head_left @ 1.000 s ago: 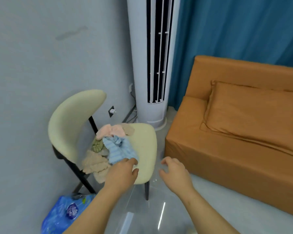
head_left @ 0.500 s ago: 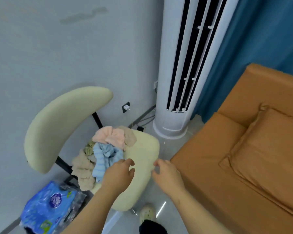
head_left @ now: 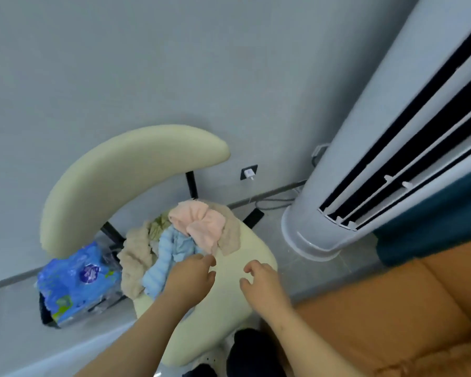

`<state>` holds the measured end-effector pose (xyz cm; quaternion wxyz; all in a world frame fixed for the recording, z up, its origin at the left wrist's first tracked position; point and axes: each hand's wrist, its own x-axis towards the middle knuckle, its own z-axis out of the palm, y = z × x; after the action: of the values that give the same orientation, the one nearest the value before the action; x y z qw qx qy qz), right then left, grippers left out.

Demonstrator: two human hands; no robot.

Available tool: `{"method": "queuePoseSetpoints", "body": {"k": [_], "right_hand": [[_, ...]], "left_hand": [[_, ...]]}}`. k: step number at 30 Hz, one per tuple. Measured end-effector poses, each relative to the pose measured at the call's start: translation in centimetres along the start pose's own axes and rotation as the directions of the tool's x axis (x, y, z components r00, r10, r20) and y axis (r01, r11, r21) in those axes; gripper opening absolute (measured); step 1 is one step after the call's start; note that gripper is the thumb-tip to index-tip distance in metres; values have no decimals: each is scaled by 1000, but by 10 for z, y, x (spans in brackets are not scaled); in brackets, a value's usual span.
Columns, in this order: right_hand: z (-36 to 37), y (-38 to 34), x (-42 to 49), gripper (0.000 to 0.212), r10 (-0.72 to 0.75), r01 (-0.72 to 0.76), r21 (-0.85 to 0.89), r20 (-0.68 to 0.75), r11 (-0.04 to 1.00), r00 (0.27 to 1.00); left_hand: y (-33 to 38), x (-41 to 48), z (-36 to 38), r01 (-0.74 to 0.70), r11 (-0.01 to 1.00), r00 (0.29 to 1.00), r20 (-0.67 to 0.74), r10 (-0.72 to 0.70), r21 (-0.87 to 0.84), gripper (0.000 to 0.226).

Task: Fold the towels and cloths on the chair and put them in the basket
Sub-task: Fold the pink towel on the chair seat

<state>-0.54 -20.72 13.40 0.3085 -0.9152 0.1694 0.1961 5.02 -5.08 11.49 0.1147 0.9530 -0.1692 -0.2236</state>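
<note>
Cloths point(head_left: 174, 244) heaped on chair point(head_left: 125, 164); blue pack point(head_left: 76, 281) label blurred.

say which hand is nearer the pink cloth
Left. The left hand sits below the pink cloth, fingertips at its corner; the right hand is over the chair seat, apart.

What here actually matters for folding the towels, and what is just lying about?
For the job: pink terry towel, light blue ribbed cloth, beige fluffy towel, olive green cloth, cream padded chair. No basket is in view.

Just lying about: blue plastic packet, white tower air conditioner, orange fabric sofa, white wall plug.
</note>
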Motion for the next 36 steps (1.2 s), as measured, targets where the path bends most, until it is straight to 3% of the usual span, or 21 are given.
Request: {"method": "queuePoseSetpoints", "body": {"k": [5,13,24,28,33,36], "right_hand": [[0,16,55,29,-83,108,-115,198,988,977],[21,27,137,30,-176,223,-124,307,967,935],[97,80,212,28,-359,391,-37,327,920,874],[97,106,227,27,-455,394,247,289,885,842],[80,143,242,23,-521,417,343,309,842,796],[74,158,250,25,-535,446,312,319,839,782]], "left_hand": [[9,15,26,236,957,972,48,-231,-167,35],[7,57,68,437,847,892,21,-452,-303,34],[-1,92,165,460,754,772,-209,-601,-470,31],[17,103,199,444,710,671,-323,-668,-547,28],[59,108,224,454,657,536,-405,-741,-601,27],[79,114,230,479,669,551,-399,-733,-568,28]]}}
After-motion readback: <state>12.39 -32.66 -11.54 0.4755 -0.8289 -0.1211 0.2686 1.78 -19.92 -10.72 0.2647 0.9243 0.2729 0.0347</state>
